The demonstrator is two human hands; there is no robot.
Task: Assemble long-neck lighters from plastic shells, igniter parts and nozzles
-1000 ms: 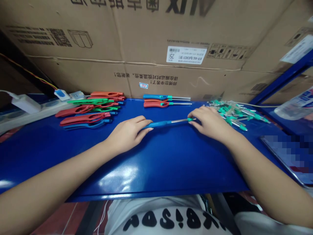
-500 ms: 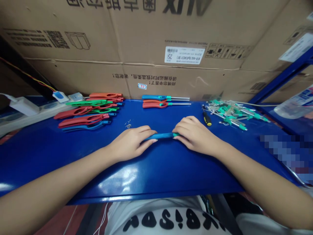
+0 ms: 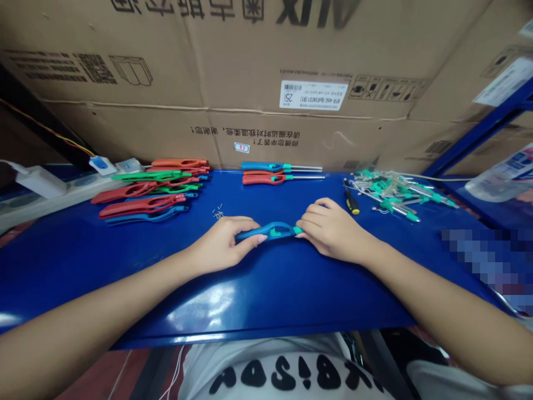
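Observation:
A blue lighter of the long-necked kind spans the gap between my two hands, over the middle of the blue tabletop. My left hand is closed around the handle at its left end. At the other end, my right hand grips the green collar, and its fingers hide the metal tube. The oval opening and green trigger show between the hands. Small screws lie scattered just beyond my left hand. Past my right hand rests a black and yellow screwdriver.
Red, green and blue lighter casings are piled at the left, near a white power strip. Several assembled lighters lie at the back. Green and metal lighter inserts form a heap at right. A cardboard box stands behind the tabletop.
The blue lighter has been turned about its length, so its opening and green trigger now show. Both hands keep hold and stay in nearly the same place.

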